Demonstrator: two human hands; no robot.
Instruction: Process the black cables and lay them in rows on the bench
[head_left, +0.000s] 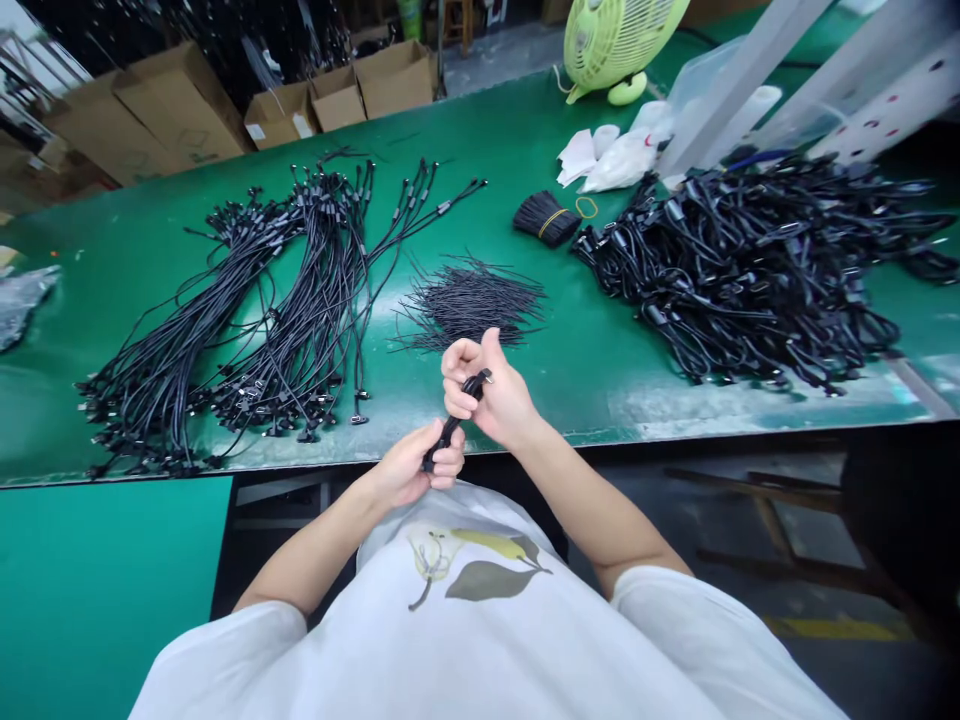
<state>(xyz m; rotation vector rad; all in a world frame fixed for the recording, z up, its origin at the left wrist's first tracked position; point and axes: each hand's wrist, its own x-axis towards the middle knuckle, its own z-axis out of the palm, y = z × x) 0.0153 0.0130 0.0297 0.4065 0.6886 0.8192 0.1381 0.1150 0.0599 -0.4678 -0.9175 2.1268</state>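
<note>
A black cable (452, 424), gathered into a short folded bundle, is held between my two hands in front of my body, just over the table's near edge. My left hand (414, 462) is closed around its lower end. Higher up, my right hand (491, 392) has its fingers curled round the upper part, where a connector with a metal tip sticks out. Just beyond my hands lies a loose heap of thin black ties (476, 300). Straight unbundled cables (300, 300) spread out to the left. To the right is a large pile of folded, bundled cables (757, 270).
The green table (577, 390) ends just in front of my body. A banded bundle of black ties (545, 218) lies beside a yellow rubber band (586, 207). At the back stand a green fan (619, 40), a slanted white post (739, 90) and cardboard boxes (394, 80).
</note>
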